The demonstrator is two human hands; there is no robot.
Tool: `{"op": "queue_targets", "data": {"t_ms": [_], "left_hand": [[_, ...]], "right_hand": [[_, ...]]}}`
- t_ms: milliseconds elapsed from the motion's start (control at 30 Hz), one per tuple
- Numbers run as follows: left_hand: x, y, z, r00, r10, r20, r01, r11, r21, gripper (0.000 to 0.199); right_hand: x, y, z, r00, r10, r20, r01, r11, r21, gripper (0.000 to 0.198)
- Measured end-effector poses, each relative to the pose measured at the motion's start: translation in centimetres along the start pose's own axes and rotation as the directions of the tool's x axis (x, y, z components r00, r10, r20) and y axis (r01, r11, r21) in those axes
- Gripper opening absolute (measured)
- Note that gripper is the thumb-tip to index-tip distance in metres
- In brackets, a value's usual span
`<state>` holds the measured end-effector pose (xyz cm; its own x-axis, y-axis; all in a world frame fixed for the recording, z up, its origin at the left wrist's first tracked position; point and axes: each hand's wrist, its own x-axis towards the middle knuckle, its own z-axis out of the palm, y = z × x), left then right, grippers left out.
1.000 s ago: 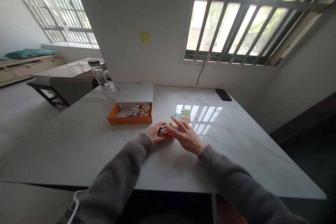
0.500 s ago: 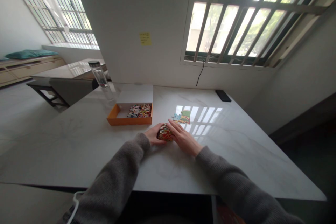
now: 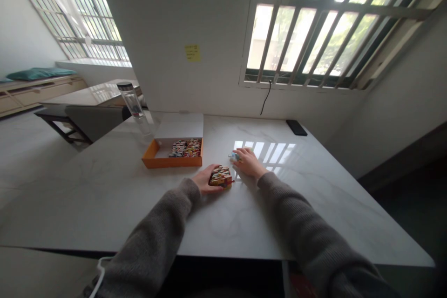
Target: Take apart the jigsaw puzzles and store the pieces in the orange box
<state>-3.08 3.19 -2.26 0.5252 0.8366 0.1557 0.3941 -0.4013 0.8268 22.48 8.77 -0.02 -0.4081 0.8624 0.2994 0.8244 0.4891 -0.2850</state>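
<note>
My left hand [image 3: 205, 179] is wrapped round a thick stack of jigsaw puzzle pieces [image 3: 221, 176], holding it on edge at the tabletop. The stack's colourful edges face up and to the right. Farther off and to the right, my right hand [image 3: 249, 163] is bent over a few pale blue and green puzzle pieces [image 3: 236, 157] on the table. Its fingers and thumb close on a piece there, and the hand hides most of these pieces.
An open orange box [image 3: 172, 162] with rows of puzzle pieces [image 3: 186, 147] stands to the left, its white lid flap raised. Behind it is a clear bottle [image 3: 132, 101]. A black phone [image 3: 296, 127] lies at the far right of the white marbled table [image 3: 216, 228].
My right hand has left the stack and moved away from me and rightward onto the pieces lying on the table. My left hand keeps the stack in nearly the same place.
</note>
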Motion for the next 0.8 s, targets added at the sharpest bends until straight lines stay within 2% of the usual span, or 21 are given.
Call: {"op": "queue_targets", "data": {"t_ms": [67, 133, 267, 367, 533, 633, 700, 733, 800], "left_hand": [[0.1, 0.1, 0.1, 1.000, 0.007, 0.013, -0.007, 1.000, 0.000, 0.077], [0.1, 0.4, 0.1, 0.999, 0.021, 0.035, -0.021, 1.000, 0.000, 0.074], [0.0, 0.8, -0.2, 0.999, 0.014, 0.042, -0.015, 1.000, 0.019, 0.073], [0.0, 0.9, -0.3, 0.999, 0.004, 0.038, -0.005, 1.000, 0.028, 0.073], [0.0, 0.6, -0.1, 0.999, 0.005, 0.041, -0.005, 1.000, 0.013, 0.073], [0.1, 0.3, 0.1, 1.000, 0.011, 0.016, -0.011, 1.000, -0.002, 0.073], [0.1, 0.2, 0.1, 1.000, 0.011, 0.014, -0.011, 1.000, -0.001, 0.073], [0.1, 0.3, 0.1, 1.000, 0.012, 0.019, -0.012, 1.000, -0.001, 0.072], [0.1, 0.5, -0.1, 0.999, 0.017, 0.034, -0.017, 1.000, -0.005, 0.071]], "right_hand": [[1.1, 0.4, 0.0, 0.989, 0.054, 0.137, -0.045, 0.997, -0.067, 0.061], [2.1, 0.2, -0.2, 0.971, 0.090, 0.222, -0.069, 0.993, -0.099, 0.068], [3.6, -0.1, -0.9, 0.945, 0.075, 0.318, -0.049, 0.995, -0.088, 0.057], [3.7, 0.1, -1.2, 0.944, 0.060, 0.326, -0.039, 0.997, -0.071, 0.051], [2.7, 0.0, -1.4, 0.963, 0.061, 0.262, -0.083, 0.994, 0.073, 0.057], [2.2, -0.5, -1.9, 0.973, 0.047, 0.225, -0.088, 0.981, 0.174, 0.040], [1.6, -1.0, -2.5, 0.985, 0.072, 0.156, -0.123, 0.928, 0.353, 0.022], [1.2, -1.3, -2.8, 0.988, 0.104, 0.115, -0.147, 0.868, 0.474, 0.018], [-0.1, -2.1, -3.3, 0.981, 0.185, 0.060, -0.172, 0.689, 0.704, 0.020]]}}
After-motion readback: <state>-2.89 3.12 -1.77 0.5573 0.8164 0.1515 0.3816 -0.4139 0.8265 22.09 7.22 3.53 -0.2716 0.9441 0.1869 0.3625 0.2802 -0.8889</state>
